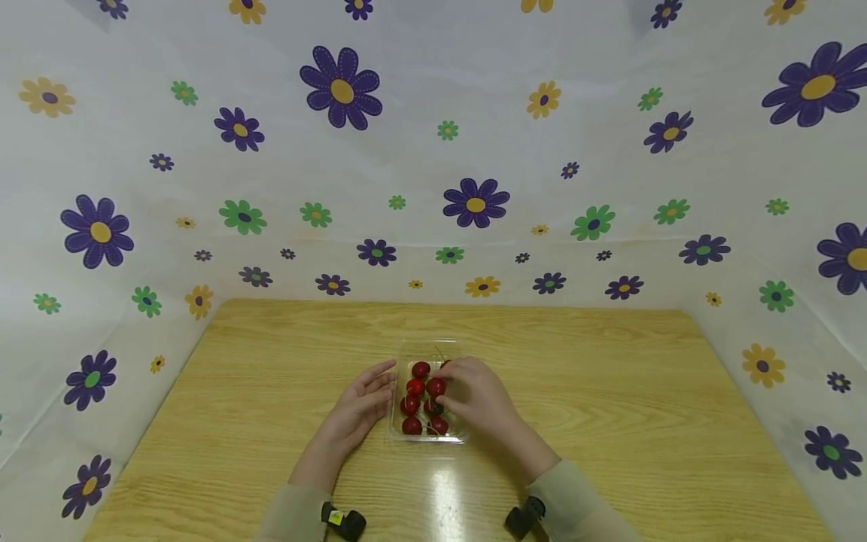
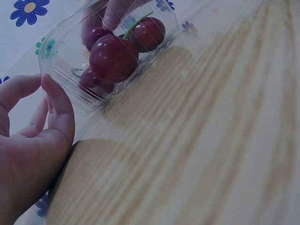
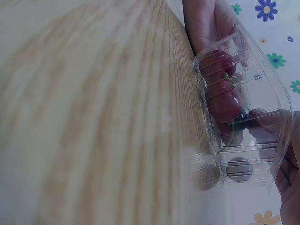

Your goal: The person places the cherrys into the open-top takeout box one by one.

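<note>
A clear plastic box point(image 1: 428, 439) holds several red cherries point(image 1: 412, 426), some with green stems. My left hand point(image 1: 355, 414) is at the box's left side; in the left wrist view its thumb and a finger pinch the clear rim. My right hand point(image 1: 482, 395) reaches over the right side into the box. Its thumb and finger lie on either side of a cherry point(image 1: 436, 387) and seem to pinch it. Beside the right thumb, inside the box, is a small dark thing point(image 3: 241, 119) of unclear kind. The right hand partly hides the cherries at the back right.
The box stands on a wood-grain table point(image 1: 271, 354). A white sheet point(image 1: 406, 165) printed with purple, green and yellow flowers rises behind and along both sides of the table. Small black devices point(image 1: 348, 523) are strapped at both wrists.
</note>
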A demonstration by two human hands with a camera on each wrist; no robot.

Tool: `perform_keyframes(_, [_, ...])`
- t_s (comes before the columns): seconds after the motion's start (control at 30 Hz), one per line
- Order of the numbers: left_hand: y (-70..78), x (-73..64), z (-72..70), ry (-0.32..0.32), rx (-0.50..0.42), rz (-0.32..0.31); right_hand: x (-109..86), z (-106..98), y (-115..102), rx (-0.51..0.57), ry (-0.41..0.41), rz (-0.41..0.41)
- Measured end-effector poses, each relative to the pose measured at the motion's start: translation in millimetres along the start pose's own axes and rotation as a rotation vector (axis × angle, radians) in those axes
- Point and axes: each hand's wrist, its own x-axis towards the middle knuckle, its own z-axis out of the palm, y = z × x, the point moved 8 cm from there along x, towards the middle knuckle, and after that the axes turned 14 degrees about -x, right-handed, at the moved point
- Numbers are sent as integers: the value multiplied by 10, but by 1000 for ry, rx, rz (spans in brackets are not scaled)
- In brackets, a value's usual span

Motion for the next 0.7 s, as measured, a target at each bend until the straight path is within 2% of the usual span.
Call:
perform_keyframes(0.2, [1,-11,-4,-2,1,-2,6,-15,-44,-24,15,-41])
perform_keyframes(0.43, [-16,-12,-2,7,-13,4,5,-1,-40,-34,-8,-28])
perform_keyframes(0.7, [-22,-32,12,1,-2,7,-15,-1,-32,8,3,-8])
